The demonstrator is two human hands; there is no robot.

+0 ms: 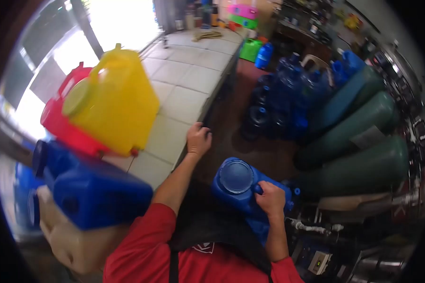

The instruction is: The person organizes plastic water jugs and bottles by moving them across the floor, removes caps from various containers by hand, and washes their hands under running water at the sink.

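While our left hand (199, 141) curled at the edge of the tiled counter (165, 127), our right hand (271, 200) had its fingers closed around the handle of the blue jug (241, 203), with no visible opening in that grip. How firmly the left fingers held the edge, we could not tell. The jug was in front of us, right of the counter, its round lid (237, 177) facing up; whether it hung or stood was unclear. We were at the handling step, and moving it called, we judged, for a secure handle grip and clearance from the counter.
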